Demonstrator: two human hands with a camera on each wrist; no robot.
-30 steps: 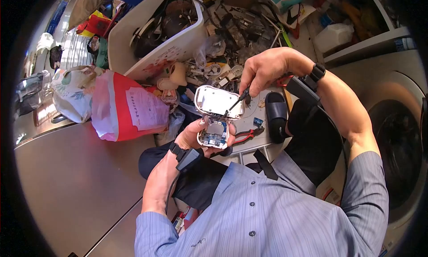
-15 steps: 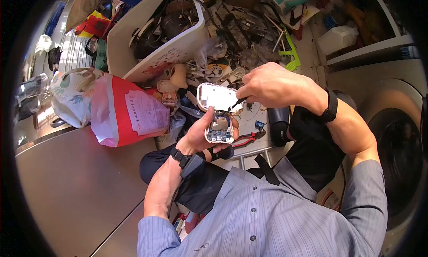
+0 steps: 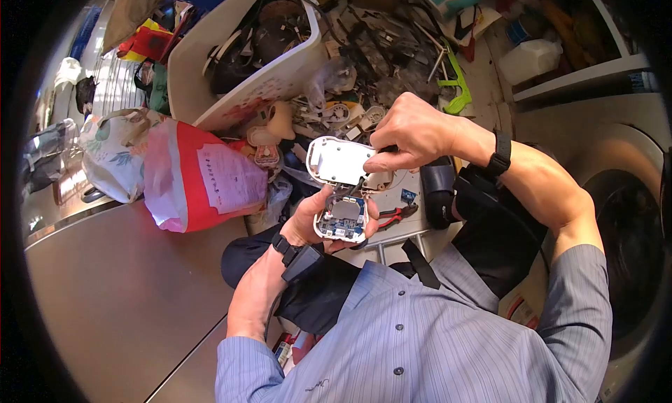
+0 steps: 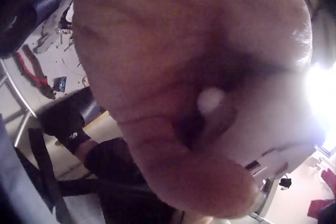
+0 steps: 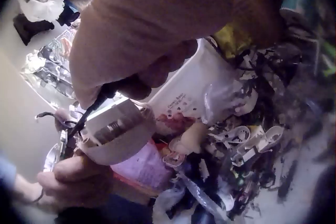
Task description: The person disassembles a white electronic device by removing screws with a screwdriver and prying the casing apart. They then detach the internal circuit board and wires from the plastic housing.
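Observation:
My left hand (image 3: 302,220) grips the lower half of an opened white plastic casing, thumb along one side and fingers round the other. A blue circuit board (image 3: 348,226) with a round grey patch lies inside it. The white upper half (image 3: 339,159) stands folded back beyond, with dark wires running between the halves. Above its right edge, my right hand (image 3: 413,133) pinches a slim black tool (image 5: 106,94) that slants down to the gap between the halves. The left palm fills most of the left wrist view, where a white rounded bit shows beneath it.
Red-handled pliers (image 3: 397,217) and a small blue board piece (image 3: 409,196) lie on the floor near a dark slipper (image 3: 438,193). Loose parts are heaped beyond, beside a white bin (image 3: 259,88). A red-and-white bag (image 3: 224,172) stands left, a washing machine (image 3: 626,151) right.
The right hand has come lower, bringing the black tool's tip down to the wires at the join. The left hand has shifted slightly rightward and tilted the casing, showing the round grey patch.

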